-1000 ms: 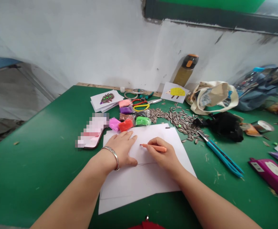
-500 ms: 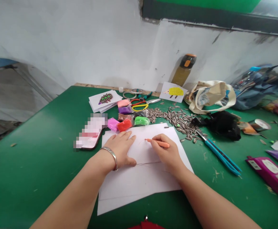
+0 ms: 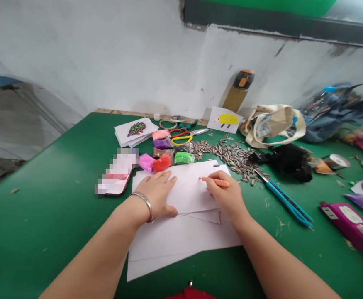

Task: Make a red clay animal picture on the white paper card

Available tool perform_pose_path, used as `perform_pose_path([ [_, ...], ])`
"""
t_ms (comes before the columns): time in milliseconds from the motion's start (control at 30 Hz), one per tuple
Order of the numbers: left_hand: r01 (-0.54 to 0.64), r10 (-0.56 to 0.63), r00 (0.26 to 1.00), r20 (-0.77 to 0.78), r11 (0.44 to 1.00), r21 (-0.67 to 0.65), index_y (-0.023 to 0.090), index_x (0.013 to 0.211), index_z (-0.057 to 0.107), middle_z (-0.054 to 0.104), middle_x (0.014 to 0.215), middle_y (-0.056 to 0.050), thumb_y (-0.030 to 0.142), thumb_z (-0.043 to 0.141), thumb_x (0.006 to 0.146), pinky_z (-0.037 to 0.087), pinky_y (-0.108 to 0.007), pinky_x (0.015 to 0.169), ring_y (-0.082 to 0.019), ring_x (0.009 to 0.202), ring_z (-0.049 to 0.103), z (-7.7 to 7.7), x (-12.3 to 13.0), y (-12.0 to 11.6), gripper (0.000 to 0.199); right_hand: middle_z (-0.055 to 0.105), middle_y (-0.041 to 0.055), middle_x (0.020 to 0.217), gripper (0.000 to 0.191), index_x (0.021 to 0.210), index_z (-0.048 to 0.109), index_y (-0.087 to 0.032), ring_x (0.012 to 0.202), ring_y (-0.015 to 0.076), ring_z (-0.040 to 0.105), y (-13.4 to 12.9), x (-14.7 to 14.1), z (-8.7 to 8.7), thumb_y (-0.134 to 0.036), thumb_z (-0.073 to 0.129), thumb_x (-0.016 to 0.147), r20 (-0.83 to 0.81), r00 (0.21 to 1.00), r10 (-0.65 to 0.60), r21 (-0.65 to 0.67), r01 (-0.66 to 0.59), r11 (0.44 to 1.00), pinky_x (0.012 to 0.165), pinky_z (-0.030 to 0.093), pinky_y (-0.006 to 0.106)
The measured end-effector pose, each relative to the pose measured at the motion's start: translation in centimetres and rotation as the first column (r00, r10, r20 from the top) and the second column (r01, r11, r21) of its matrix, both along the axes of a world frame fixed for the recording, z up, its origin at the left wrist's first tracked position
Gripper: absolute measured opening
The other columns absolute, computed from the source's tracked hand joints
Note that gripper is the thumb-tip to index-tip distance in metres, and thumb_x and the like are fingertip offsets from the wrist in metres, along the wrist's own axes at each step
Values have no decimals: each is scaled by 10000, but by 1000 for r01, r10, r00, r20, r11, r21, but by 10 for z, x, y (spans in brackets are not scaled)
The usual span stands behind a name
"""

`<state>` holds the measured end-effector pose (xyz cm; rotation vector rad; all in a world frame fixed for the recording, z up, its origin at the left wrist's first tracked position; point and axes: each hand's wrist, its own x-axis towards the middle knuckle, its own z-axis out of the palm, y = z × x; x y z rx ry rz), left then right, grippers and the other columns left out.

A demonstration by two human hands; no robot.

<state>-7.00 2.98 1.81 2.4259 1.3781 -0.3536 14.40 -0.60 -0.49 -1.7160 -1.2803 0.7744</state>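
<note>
White sheets of paper [image 3: 165, 245] lie stacked in front of me, a smaller sheet [image 3: 187, 195] on top. My left hand [image 3: 158, 193] rests flat on the left part of the top sheet, fingers spread. Gripped in my right hand [image 3: 226, 195] is an orange marker pen [image 3: 217, 182], its tip at the paper on the upper right. A faint curved line shows on the sheet between my hands. Just beyond the paper are packets of coloured clay, among them a red packet [image 3: 162, 163] and a green packet [image 3: 184, 157].
Sunflower seeds [image 3: 235, 158] are scattered behind the paper. A blue utility knife [image 3: 288, 203] lies to the right, near a magenta box [image 3: 349, 224]. Left is a phone [image 3: 119, 176]. Scissors [image 3: 183, 140], a drawing card [image 3: 224, 119], a bottle [image 3: 237, 92] and a cloth bag [image 3: 274, 124] stand or lie farther back.
My right hand has moved to the right with the orange marker pen, and the drawn curve has grown. My left hand stays in place on the paper.
</note>
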Motion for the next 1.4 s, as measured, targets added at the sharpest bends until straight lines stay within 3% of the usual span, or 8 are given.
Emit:
perform_pose_path([
  [300,-2,2,1000,6,1000,9,217,1428,375,251,1553,-130,588,674,619,254,-479,1127,-339,1414,237,-1,0,0,939,638,2,641,136,640,572,-210,605,176,565,2,13,-6,-315,561,724,25,999,-37,-27,38,999,544,386,276],
  [467,7,-7,1000,5,1000,5,179,1434,371,254,1547,-156,581,673,625,257,-486,1124,-345,1411,240,1,1,0,952,610,-12,614,118,622,546,-214,649,192,602,4,18,-7,-291,553,712,52,998,-41,-36,42,998,557,398,279],
  [733,1,-1,1000,19,1000,1,197,1425,382,248,1552,-141,585,681,616,246,-484,1128,-346,1412,236,-1,-1,1,946,578,-17,599,118,588,517,-212,648,190,615,6,27,-20,-254,541,696,-58,998,-27,29,28,999,567,456,287],
  [967,1,-1,1000,3,1000,-1,186,1437,369,248,1551,-149,589,677,621,259,-495,1121,-349,1410,238,1,1,0,960,547,-31,589,87,649,563,-202,644,173,628,0,17,0,-224,570,733,-159,987,-2,119,21,993,599,447,271],
  [1033,-4,4,1000,-11,1000,-8,191,1446,356,240,1554,-146,597,673,619,261,-497,1120,-346,1413,232,2,2,0,974,545,-37,590,85,667,578,-201,596,153,606,-4,10,7,-236,588,743,-162,985,56,109,-38,993,566,421,254],
  [1100,-5,4,1000,-17,1000,-11,187,1451,348,239,1554,-148,606,668,619,263,-499,1119,-346,1413,231,3,2,0,984,571,-31,616,86,682,587,-199,583,145,595,-8,4,10,-250,596,751,-182,966,185,50,-179,983,548,407,246],
  [1200,1,-1,1000,-9,1000,-4,166,1449,351,253,1547,-159,610,665,619,268,-503,1116,-350,1406,244,3,3,-1,992,629,-12,689,74,743,616,-202,658,161,612,-11,-2,10,-270,604,768,-177,929,325,-16,-333,943,575,413,250],
  [1400,3,-3,1000,-7,1000,-3,164,1442,358,265,1541,-163,608,668,619,269,-506,1115,-352,1404,246,3,2,-1,985,646,-1,741,109,763,633,-199,717,162,627,-16,-7,12,-292,595,806,-196,883,427,-72,-447,892,618,428,243],
])
